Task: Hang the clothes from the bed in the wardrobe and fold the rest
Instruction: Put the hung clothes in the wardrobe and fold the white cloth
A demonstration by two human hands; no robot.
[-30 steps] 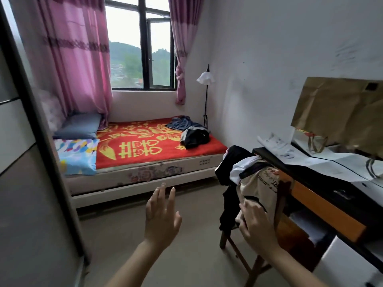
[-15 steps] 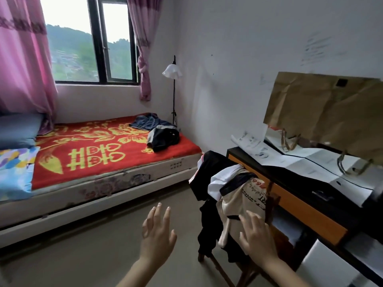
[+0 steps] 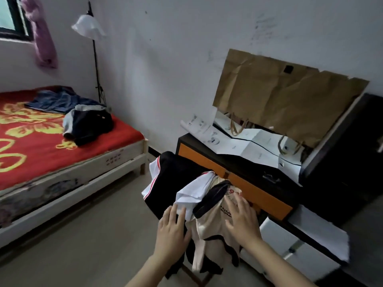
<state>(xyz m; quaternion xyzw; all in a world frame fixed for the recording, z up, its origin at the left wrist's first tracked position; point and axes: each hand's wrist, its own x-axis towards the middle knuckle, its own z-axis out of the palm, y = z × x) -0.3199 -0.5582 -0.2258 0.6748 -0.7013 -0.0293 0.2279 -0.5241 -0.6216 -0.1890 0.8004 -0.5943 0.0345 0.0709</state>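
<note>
Grey floor [image 3: 93, 235] and a scuffed white wall frame a small bedroom, and the nearest clothes are a heap [image 3: 207, 206] draped over a wooden chair [image 3: 192, 275] just in front of the desk [image 3: 259, 195]. On top lies a cream shirt [image 3: 213, 226] with dark trim and print, beside it a white top [image 3: 194, 193], and behind both a black garment [image 3: 172, 179] with a red and white stripe along its edge. Both hands are flat and unclenched on the heap, gripping nothing: the left hand [image 3: 172, 228] rests with straight fingers on the lower edge of the white top and the black cloth under it, and the right hand [image 3: 242, 216] lies with spread fingers on the cream shirt. More clothes lie well apart on the bed [image 3: 83, 183] to the left, on its red cover [image 3: 31, 141] with yellow patterns: a blue denim piece [image 3: 56, 100] near the wall and a crumpled dark jacket [image 3: 89, 125] touching it, nearer the bed's edge. A floor lamp [image 3: 88, 25] with a white shade stands at the bed's far corner, and a pink curtain [image 3: 43, 38] hangs by the window [image 3: 10, 15]. The desk has an orange front and carries unfolded papers [image 3: 238, 143] and a flattened brown paper bag [image 3: 286, 100] leaning against the wall; white drawers [image 3: 290, 245] stand below it on the right
</note>
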